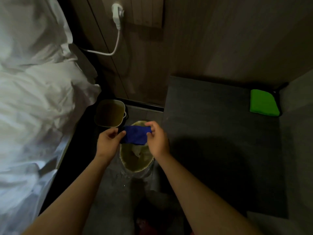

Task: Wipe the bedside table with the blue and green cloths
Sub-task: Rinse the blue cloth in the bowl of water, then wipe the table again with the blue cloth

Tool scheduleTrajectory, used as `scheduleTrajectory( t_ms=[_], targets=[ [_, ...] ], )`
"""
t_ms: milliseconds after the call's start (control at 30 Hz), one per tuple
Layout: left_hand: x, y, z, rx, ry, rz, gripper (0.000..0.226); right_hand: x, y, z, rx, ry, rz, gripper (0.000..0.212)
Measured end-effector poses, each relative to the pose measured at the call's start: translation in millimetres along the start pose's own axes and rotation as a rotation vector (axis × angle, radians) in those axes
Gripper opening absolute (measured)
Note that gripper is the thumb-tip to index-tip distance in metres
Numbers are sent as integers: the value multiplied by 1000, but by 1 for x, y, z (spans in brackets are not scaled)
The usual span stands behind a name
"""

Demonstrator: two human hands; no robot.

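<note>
The blue cloth [135, 134] is bunched and stretched between both hands, above a round bin on the floor. My left hand [108, 143] pinches its left end and my right hand [157, 139] pinches its right end. The green cloth [263, 103] lies folded on the far right corner of the dark bedside table [211, 133], which stands to the right of my hands.
A round bin [135, 160] with a clear liner sits under the cloth, and a squarish bucket [110, 113] holding murky liquid stands behind it. The bed with white linen [33, 99] fills the left. A white plug and cable [117, 19] hang on the wood-panelled wall.
</note>
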State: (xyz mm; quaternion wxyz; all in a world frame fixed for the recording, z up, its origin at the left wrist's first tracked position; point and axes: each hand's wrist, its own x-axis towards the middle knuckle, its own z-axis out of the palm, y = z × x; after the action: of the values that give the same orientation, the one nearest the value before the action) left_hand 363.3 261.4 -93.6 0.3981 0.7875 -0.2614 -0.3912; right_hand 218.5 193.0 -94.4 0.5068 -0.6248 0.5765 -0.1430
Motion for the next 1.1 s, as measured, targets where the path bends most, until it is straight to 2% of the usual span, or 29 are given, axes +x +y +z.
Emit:
scheduleTrajectory(
  t_ms=[100, 233, 333, 433, 633, 700, 767, 833, 933, 1000, 1100],
  targets=[
    [-8, 4, 4, 98, 86, -1, 14, -6, 0, -4, 11, -20, -8, 33],
    [-19, 26, 20, 56, 186, -11, 39, -10, -7, -18, -111, -20, -68, 37],
    [-25, 47, 33, 195, 86, 119, 47, -8, -11, -42, -273, 37, -136, 42],
    [-30, 70, 47, 377, 17, 283, 34, -8, -13, -76, -482, 106, -197, 39],
    [-42, 122, 93, 649, 190, 538, 26, -10, -9, -152, -607, 366, -287, 19],
    [-45, 129, 110, 679, 188, 626, 24, -11, -6, -172, -650, 443, -327, 19],
    [-50, 124, 126, 734, 121, 694, 25, -16, 6, -184, -719, 420, -316, 24],
    [-60, 104, 138, 821, -15, 721, 30, -29, 30, -188, -738, 335, -289, 26],
    [-82, 65, 153, 921, -224, 623, 41, -59, 76, -181, -687, 242, -295, 24],
    [-92, 49, 163, 909, -233, 583, 47, -68, 96, -175, -699, 189, -282, 31],
    [-94, 47, 179, 875, -244, 600, 57, -59, 103, -171, -796, 4, -281, 57]
  ],
)
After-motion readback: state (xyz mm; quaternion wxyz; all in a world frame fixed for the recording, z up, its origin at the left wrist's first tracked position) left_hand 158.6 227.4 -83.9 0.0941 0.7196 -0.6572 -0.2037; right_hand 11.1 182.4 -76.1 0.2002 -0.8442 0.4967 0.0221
